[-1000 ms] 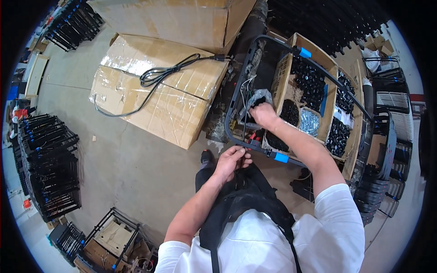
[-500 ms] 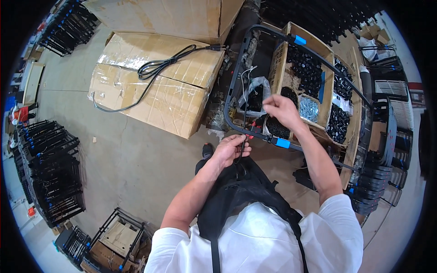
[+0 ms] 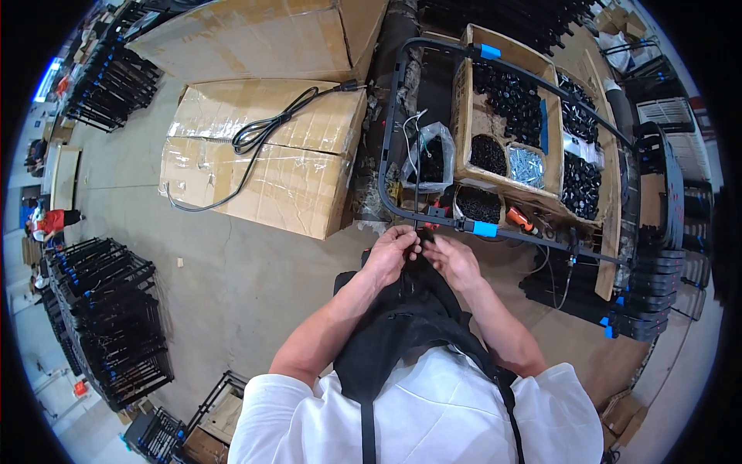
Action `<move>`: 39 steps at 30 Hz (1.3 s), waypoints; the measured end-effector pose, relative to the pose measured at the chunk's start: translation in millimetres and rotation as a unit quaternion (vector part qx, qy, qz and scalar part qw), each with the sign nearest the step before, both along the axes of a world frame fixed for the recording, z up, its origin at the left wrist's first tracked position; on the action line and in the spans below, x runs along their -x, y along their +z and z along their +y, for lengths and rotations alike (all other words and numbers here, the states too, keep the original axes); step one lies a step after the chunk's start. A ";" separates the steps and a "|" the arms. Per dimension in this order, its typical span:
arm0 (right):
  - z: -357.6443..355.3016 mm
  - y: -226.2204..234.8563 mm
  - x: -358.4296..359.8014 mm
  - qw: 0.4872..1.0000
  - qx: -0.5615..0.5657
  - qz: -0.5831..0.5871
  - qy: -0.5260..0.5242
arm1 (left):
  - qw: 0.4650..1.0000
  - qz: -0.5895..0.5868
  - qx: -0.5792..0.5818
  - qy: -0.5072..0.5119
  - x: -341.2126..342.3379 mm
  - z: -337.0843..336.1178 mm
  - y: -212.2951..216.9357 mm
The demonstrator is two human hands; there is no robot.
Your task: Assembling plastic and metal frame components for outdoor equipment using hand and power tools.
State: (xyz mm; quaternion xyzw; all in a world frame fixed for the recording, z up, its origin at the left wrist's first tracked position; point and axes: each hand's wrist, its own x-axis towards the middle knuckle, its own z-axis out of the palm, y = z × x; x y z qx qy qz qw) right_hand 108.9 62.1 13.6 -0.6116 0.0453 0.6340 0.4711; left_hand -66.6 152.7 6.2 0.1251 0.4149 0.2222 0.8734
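Stacked frames point(image 3: 108, 325): They stand in a tall dark pile, well to the left of the big black frame point(image 3: 390, 108).
Carton point(image 3: 301, 185): It lies just left of the big black frame. A black cord point(image 3: 283, 121) rests on top, looped in a bundle, with no hand near it.
Left hand point(image 3: 394, 251): It is on the near side of the big black frame, by the front bar. The fingers are curled in, and the thumb and finger pinch the thin dark cable.
Thin dark cable point(image 3: 417, 203): It runs down inside the big black frame, over the front bar and into the left hand. White wires point(image 3: 417, 117) by its far end look loose.
Plastic bag point(image 3: 437, 185): It sits inside the big black frame, with dark bits in it.
Right hand point(image 3: 456, 261): It is close to the left hand, near the front bar of the big black frame. Its fingers are bent; whether they grip anything cannot be told.
Blue pieces point(image 3: 485, 229): These are already on the big black frame.
Work at the fingers: It looks part done. The fingers hide the cable's near end, so what is left there cannot be told.
Wooden tray point(image 3: 462, 116): It lies under the big black frame, with lots of black parts point(image 3: 510, 100) and silver screws point(image 3: 527, 166) left in it.
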 end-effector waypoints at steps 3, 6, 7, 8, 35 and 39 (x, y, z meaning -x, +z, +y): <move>24.2 -16.8 13.8 0.997 -0.064 -0.003 0.034 | 1.000 0.021 -0.002 -0.009 -0.4 2.6 3.1; 32.7 -17.0 23.5 0.988 -0.119 0.093 0.020 | 0.999 0.030 -0.022 -0.027 0.4 4.4 2.0; 31.4 -17.3 25.5 0.990 -0.114 0.080 0.015 | 0.999 0.036 -0.020 -0.034 0.7 4.4 3.9; 30.4 -17.1 26.1 0.992 -0.109 0.067 0.010 | 0.998 0.041 -0.018 -0.040 0.3 4.7 5.7; 101.0 85.7 45.6 0.226 -0.310 -0.576 0.722 | 0.862 0.292 -0.415 -0.025 27.8 -55.3 -11.4; 98.1 97.7 22.7 0.286 -0.285 -0.577 0.710 | 0.879 0.250 -0.404 -0.042 28.5 -45.7 -14.5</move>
